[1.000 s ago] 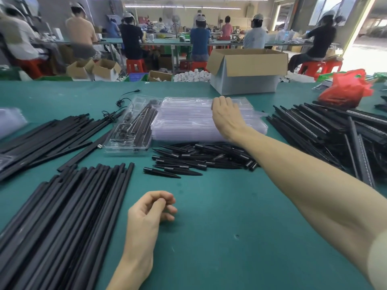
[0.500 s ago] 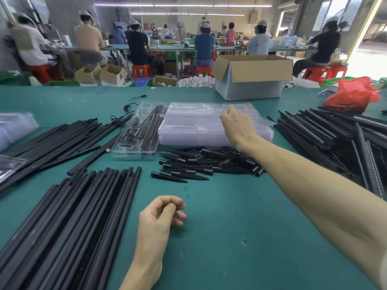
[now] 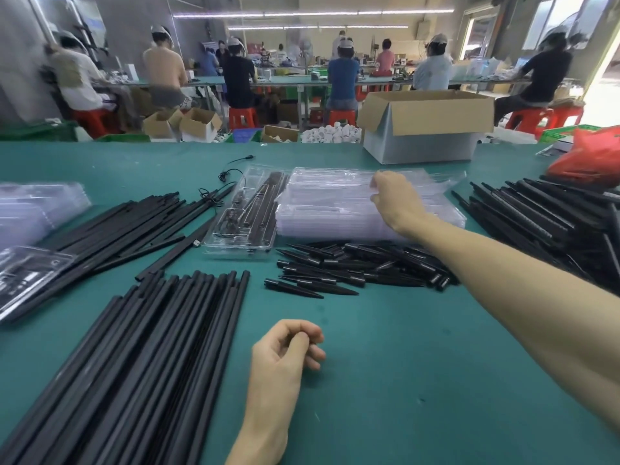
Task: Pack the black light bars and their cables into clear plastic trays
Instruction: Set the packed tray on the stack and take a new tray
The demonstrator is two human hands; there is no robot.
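Note:
A stack of clear plastic trays (image 3: 328, 209) lies at the middle of the green table. My right hand (image 3: 394, 199) reaches over it and its curled fingers pinch the raised top tray (image 3: 443, 182) at the stack's far right. My left hand (image 3: 281, 357) rests on the table near me, fingers loosely curled, holding nothing. Long black light bars (image 3: 144, 364) lie in a bundle at the near left. A filled tray (image 3: 245, 219) with bars and a cable sits left of the stack. Short black pointed pieces (image 3: 352, 270) lie piled in front of the stack.
More black bars (image 3: 110, 229) fan out at the left, and another heap (image 3: 543, 223) lies at the right. Packed trays (image 3: 30, 273) sit at the far left. An open cardboard box (image 3: 422, 125) and a red bag (image 3: 590, 156) stand at the back. Loose cables (image 3: 231, 172) lie behind.
My right hand went from lying flat on the tray stack to curling its fingers and lifting the top tray's edge. My left hand stayed in place.

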